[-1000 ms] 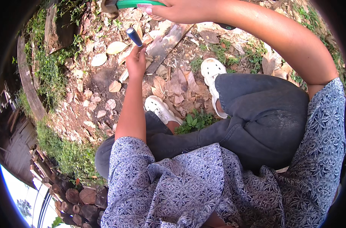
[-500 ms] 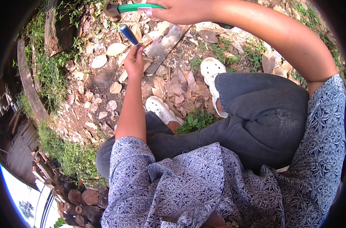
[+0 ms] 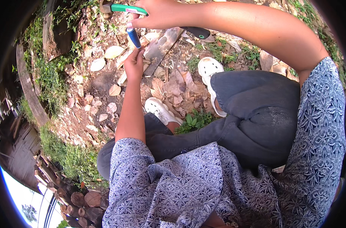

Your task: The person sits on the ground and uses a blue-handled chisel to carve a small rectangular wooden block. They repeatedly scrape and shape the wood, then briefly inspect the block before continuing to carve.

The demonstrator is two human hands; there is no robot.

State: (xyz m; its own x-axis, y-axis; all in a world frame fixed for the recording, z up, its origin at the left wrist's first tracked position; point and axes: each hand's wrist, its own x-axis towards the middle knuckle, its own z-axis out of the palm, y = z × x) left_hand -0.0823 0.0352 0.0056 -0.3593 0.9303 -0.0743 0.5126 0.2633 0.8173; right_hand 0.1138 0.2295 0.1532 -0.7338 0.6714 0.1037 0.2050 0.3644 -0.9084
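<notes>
My left hand (image 3: 133,65) is closed round the lower part of a blue-handled chisel (image 3: 133,37), which stands tilted with its blade end hidden by my fingers. A pale strip of wood (image 3: 122,78) shows beside that hand, close to the ground. At the top of the view my right hand (image 3: 159,13) grips a claw hammer (image 3: 121,8) with a green handle and black grip end. The hammer head lies to the left of the chisel's top, apart from it. My right thumb tip appears right by the top of the blue handle; whether they touch, I cannot tell.
A weathered board (image 3: 162,49) lies beyond my left hand among dry leaves and wood chips. My white clogs (image 3: 160,110) rest on the ground nearer me. Far left are a timber edge (image 3: 28,85) and green plants, with stacked logs (image 3: 92,199) lower down.
My right hand and the hammer have moved left and lower, toward the chisel's top. The chisel has shifted slightly, now more upright; my left hand still grips it.
</notes>
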